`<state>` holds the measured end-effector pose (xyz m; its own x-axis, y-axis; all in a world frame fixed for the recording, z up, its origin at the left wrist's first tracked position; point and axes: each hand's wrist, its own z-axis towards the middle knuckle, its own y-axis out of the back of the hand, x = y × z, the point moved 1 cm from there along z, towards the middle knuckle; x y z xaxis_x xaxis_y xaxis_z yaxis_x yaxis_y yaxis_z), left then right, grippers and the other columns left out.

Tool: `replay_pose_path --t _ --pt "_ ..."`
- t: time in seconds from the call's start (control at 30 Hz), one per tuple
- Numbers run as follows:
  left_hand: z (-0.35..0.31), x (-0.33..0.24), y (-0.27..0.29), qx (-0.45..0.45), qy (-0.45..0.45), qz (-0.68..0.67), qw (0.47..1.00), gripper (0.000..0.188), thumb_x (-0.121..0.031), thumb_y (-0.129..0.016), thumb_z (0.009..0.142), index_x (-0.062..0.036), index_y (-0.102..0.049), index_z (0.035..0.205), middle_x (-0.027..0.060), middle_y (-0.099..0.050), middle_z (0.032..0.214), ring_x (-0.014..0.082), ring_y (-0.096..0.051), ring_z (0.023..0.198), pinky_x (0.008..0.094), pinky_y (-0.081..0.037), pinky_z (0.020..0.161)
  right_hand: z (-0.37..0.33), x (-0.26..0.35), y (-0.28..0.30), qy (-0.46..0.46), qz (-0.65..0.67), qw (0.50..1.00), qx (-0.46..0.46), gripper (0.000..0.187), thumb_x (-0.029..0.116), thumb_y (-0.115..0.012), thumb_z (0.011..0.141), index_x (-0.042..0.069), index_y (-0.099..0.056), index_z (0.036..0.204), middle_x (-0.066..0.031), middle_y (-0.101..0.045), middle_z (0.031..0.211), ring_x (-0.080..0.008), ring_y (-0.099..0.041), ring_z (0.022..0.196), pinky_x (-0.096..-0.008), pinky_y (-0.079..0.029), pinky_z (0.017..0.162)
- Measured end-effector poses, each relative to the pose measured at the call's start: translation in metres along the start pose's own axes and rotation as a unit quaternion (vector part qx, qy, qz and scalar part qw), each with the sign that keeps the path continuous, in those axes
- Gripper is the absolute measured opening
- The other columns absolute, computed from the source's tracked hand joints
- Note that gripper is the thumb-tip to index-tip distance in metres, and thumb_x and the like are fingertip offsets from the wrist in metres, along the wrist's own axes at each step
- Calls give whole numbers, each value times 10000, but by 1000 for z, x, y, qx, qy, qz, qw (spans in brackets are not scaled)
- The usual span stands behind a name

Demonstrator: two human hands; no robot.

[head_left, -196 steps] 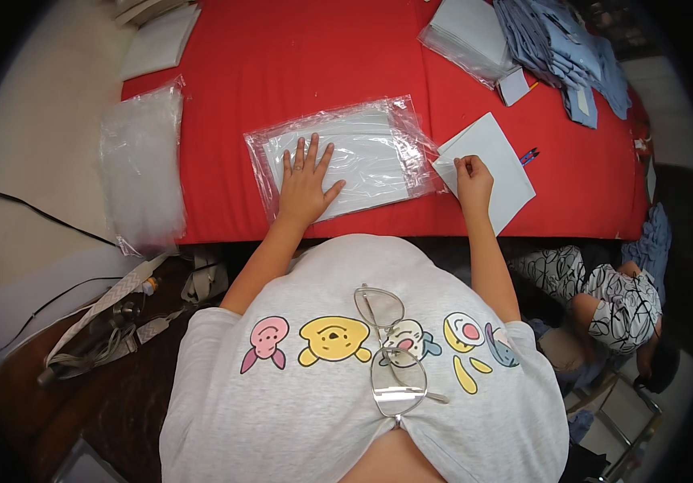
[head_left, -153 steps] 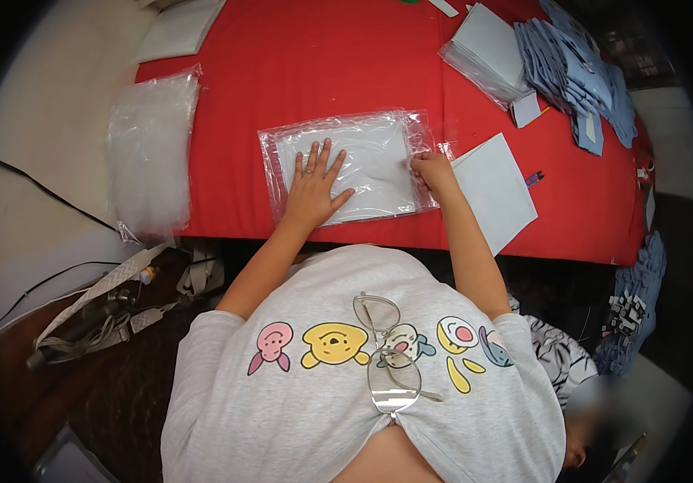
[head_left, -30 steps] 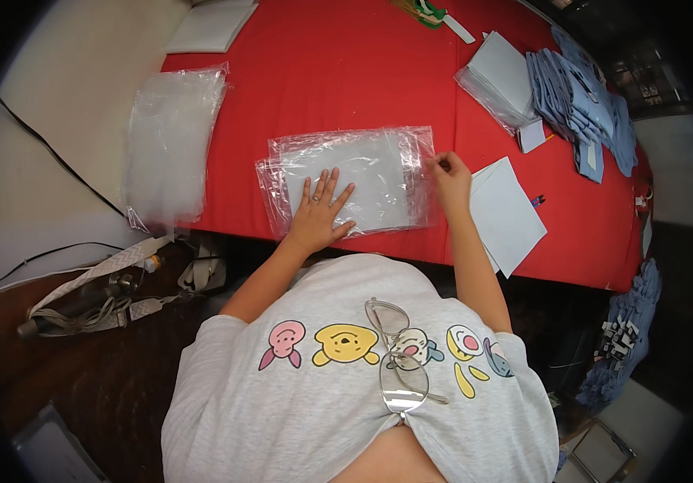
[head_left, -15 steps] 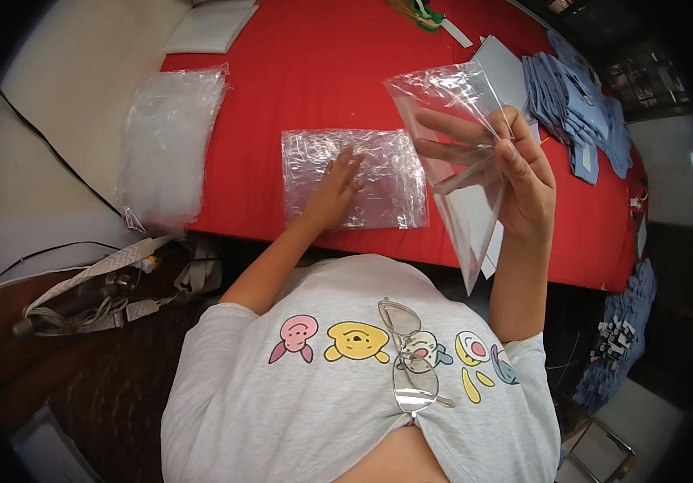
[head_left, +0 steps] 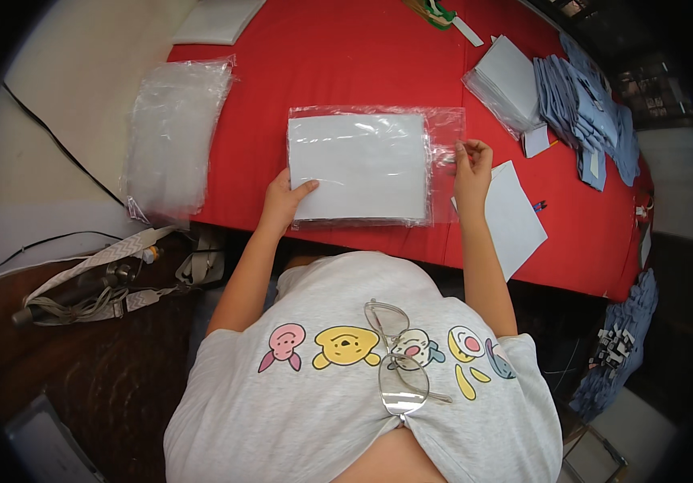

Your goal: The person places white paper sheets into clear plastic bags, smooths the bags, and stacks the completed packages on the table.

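Observation:
A white sheet [head_left: 358, 161] lies in front of me and appears to be inside a clear plastic bag [head_left: 445, 193], as shine runs across its face. The bag reaches past the sheet on the right. At the lower left corner my left hand [head_left: 282, 201] grips sheet and bag, thumb on top and fingers underneath. My right hand [head_left: 474, 165] pinches the bag's right edge between thumb and fingers. Clear film also shows under and around the sheet; whether more bags lie below is hard to make out. A loose white sheet [head_left: 511, 225] rests beside my right forearm.
On the red-covered table [head_left: 346, 56], a stack of clear bags [head_left: 173, 137] lies left and white sheets [head_left: 214, 20] far left. Wrapped white sheets [head_left: 503, 84] and folded blue garments [head_left: 580, 113] are at right. Eyeglasses [head_left: 403, 386] hang from my shirt.
My right hand has come down from holding up an opened clear bag. A white sheet now lies where bare film was, and my left hand has moved to its left edge.

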<state>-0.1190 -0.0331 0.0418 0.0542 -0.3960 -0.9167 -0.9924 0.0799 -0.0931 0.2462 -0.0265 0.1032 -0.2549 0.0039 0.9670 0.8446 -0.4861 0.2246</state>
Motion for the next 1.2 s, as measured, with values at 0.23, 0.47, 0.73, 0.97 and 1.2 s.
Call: replay_pose_path --t 0.23,0.47,0.73,0.97,1.2 --pt "-32 -12 -36 -168 -166 518 822 1037 -318 -872 888 -80 -294 1715 293 -215 1751 454 -261 1613 638 -218 1295 -82 -28 -7 135 -312 933 120 459 169 -834 909 6 -615 1279 -215 -632 1189 -396 -650 1022 -466 -550 891" --pt "29 47 -63 5 -310 651 693 879 -649 -610 1017 -259 -305 1742 143 -108 1837 422 -54 1685 664 -68 1321 -96 -80 -8 62 -334 933 116 246 121 -789 937 -10 -638 1081 -204 -643 1034 -406 -671 938 -503 -554 814" --pt "30 50 -63 6 -309 646 698 852 -672 -583 1019 -259 -351 1727 144 -164 1827 425 -108 1679 672 -85 1317 -88 -95 1 65 -396 905 142 148 119 -670 1022 -15 -608 1025 -241 -652 1027 -455 -674 905 -534 -555 789" --pt "26 52 -72 10 -305 648 698 850 -660 -589 1019 -228 -370 1718 157 -159 1826 431 -102 1677 673 -99 1316 -83 -101 23 45 -429 901 46 162 127 -620 1044 -28 -584 1077 -277 -653 1036 -497 -673 929 -577 -545 828" --pt "26 52 -69 16 -313 635 706 837 -638 -582 1033 -186 -387 1710 173 -153 1824 436 -98 1677 669 -91 1317 -47 -111 102 -141 -168 973 70 207 175 -724 1016 -6 -681 1106 -130 -714 955 -272 -659 797 -406 -549 756"
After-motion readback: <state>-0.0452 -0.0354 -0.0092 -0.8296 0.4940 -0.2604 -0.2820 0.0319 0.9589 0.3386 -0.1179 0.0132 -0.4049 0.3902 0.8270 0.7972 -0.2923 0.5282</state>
